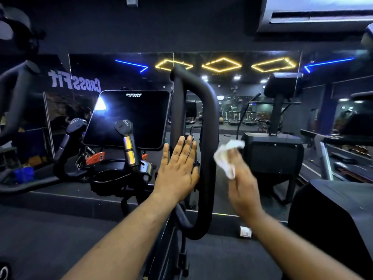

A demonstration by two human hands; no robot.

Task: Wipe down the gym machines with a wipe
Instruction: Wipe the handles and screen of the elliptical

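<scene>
Wiping the looped handle [207,138] at frame centre seems the step in hand: the right hand [242,184] pinches the wipe [226,156] just beside its right side, while the left hand [177,168], fingers straight, braces its left bar. Next, likely press and stroke along it.

Matt black handlebar [209,126], crumpled white wipe [226,156]

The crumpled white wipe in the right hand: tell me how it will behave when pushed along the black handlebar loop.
The crumpled white wipe looks floppy: it bunches and droops from the right hand, so it should mould round the black padded handlebar loop. It seems very light, likely needing firm finger pressure. It may bunch or slip within the grip.
</scene>
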